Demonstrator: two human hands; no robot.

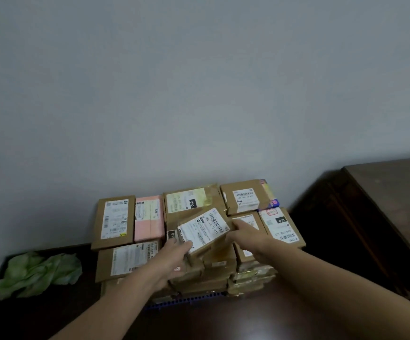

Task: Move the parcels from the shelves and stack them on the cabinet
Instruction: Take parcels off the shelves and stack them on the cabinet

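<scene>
Dark brown wooden worktop (223,320) is carrying a stack of brown cardboard parcels (206,278). Crumpled green cloth (37,273) is lying left of the stack. Left hand (174,251) is gripping the near-left corner of a small white-labelled cardboard parcel (204,229), which is sitting tilted on the stack's top centre. Right hand (250,238) is gripping its right edge. Pink parcel (148,218) is lying on the stack's far left.

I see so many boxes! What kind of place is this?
Probably an office or storeroom handling mail: labelled parcels stacked on a dark wooden cabinet against a plain wall, and the left hand and right hand holding one tilted parcel.
</scene>
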